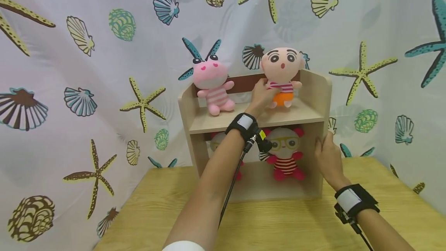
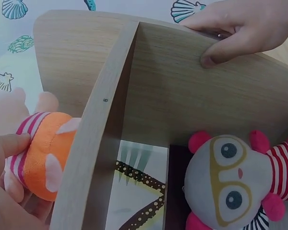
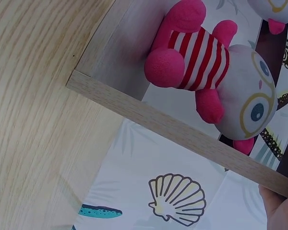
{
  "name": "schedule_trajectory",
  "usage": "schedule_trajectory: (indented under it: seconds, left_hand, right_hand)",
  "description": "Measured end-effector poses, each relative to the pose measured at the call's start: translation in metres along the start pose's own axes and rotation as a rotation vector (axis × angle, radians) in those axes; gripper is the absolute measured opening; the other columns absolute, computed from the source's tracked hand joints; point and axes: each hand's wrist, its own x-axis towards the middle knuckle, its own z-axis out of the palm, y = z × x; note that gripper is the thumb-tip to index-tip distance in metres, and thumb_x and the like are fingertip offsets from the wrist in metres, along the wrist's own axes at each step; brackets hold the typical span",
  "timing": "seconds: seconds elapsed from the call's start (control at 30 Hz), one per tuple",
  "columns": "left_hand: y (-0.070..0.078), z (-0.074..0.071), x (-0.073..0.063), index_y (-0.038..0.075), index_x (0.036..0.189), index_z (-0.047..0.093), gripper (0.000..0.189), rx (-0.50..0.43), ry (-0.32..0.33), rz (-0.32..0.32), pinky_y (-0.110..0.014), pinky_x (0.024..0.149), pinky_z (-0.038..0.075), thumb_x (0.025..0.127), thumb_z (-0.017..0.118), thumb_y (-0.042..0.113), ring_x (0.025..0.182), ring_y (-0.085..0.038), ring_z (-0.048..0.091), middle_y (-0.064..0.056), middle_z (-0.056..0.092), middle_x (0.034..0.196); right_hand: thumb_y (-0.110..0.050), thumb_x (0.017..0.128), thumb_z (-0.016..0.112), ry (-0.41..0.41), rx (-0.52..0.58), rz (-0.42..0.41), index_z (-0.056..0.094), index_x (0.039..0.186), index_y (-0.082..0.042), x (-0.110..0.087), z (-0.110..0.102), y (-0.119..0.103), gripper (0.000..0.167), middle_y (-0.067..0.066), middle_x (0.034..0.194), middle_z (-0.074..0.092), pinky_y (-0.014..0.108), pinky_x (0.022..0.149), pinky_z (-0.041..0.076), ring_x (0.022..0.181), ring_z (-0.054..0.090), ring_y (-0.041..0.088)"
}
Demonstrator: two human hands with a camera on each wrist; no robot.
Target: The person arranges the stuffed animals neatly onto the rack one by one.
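Observation:
My left hand (image 1: 261,97) grips the torso of a plush boy doll (image 1: 281,67) on the upper tier of a small wooden shelf (image 1: 240,121). The doll is upright, with a striped top and orange shorts; in the left wrist view, the thumb presses on the striped top (image 2: 20,136). Lower down, my right hand (image 1: 329,160) holds the shelf's right side panel, its thumb inside the panel and its fingers around the outer edge. A pink plush animal (image 1: 210,76) with a striped belly sits left of the boy doll.
In the lower compartment sits a plush doll with yellow glasses (image 1: 285,148) and a red-striped body. A similar doll (image 1: 216,139) is partly hidden behind my left forearm. The shelf stands on a wooden table (image 1: 271,224) before a shell-and-starfish patterned curtain (image 1: 146,42).

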Motion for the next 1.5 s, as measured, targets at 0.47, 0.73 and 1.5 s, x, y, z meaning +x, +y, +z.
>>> schedule_trajectory:
  seconds: [0.47, 0.73, 1.5]
  left_hand:
    - [-0.006, 0.007, 0.009, 0.004, 0.131, 0.056, 0.045, 0.038, -0.027, -0.002, -0.023, 0.09, 0.047, 0.091, 0.073, 0.013, 0.102, -0.017, 0.058, -0.004, 0.064, 0.118]
    - [-0.012, 0.009, 0.009, 0.005, 0.133, 0.054, 0.044, 0.09, -0.062, -0.023, -0.026, 0.082, 0.05, 0.094, 0.07, 0.016, 0.099, -0.018, 0.056, -0.003, 0.062, 0.117]
    - [-0.016, 0.01, 0.016, 0.002, 0.143, 0.041, 0.06, -0.008, -0.223, 0.015, -0.027, 0.087, 0.047, 0.095, 0.068, 0.026, 0.106, -0.019, 0.054, -0.008, 0.054, 0.13]
  right_hand:
    - [-0.008, 0.104, 0.045, -0.004, -0.001, 0.009, 0.04, 0.127, 0.013, -0.004, 0.005, -0.004, 0.031, 0.042, 0.115, 0.057, 0.065, 0.077, 0.049, 0.098, 0.06, 0.058]
    - [-0.007, 0.103, 0.047, 0.014, -0.006, -0.008, 0.042, 0.121, 0.013, -0.004, 0.008, -0.004, 0.027, 0.042, 0.108, 0.059, 0.066, 0.071, 0.05, 0.093, 0.062, 0.058]
    - [-0.006, 0.103, 0.048, 0.049, -0.004, -0.059, 0.042, 0.122, 0.014, 0.002, 0.0, 0.006, 0.028, 0.041, 0.107, 0.06, 0.065, 0.07, 0.051, 0.091, 0.063, 0.056]
